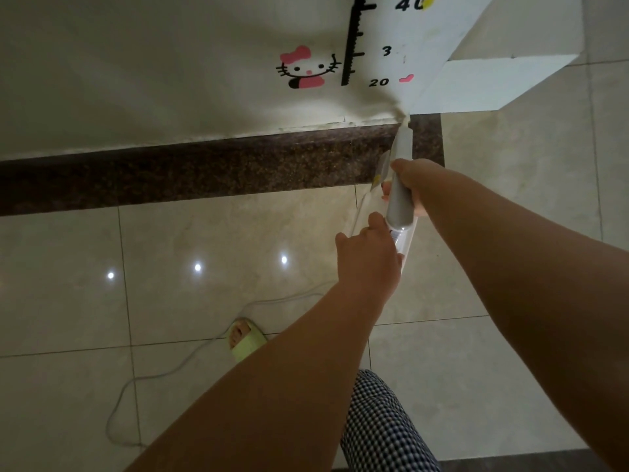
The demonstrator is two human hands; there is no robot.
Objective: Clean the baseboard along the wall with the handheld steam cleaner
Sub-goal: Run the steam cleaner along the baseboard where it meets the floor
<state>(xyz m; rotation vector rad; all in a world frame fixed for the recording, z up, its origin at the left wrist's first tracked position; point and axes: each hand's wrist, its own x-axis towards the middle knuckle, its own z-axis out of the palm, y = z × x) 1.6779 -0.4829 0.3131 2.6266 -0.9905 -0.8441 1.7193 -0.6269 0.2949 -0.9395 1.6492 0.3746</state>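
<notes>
A dark brown speckled baseboard point(204, 172) runs along the foot of the white wall and ends at a corner on the right. The handheld steam cleaner point(399, 195), grey handle on a white body, points up at the top edge of the baseboard by that corner, with its nozzle point(405, 126) touching the wall there. My right hand point(417, 180) grips the grey handle from the right. My left hand point(367, 257) holds the white rear part of the cleaner, fingers curled over it. Part of the body is hidden under both hands.
A white power cord point(177, 366) loops over the beige floor tiles to the left, past my foot in a green slipper point(245, 337). A cartoon cat sticker point(308, 71) and a height ruler point(354, 39) mark the wall. The wall turns outward at the right corner point(476, 86).
</notes>
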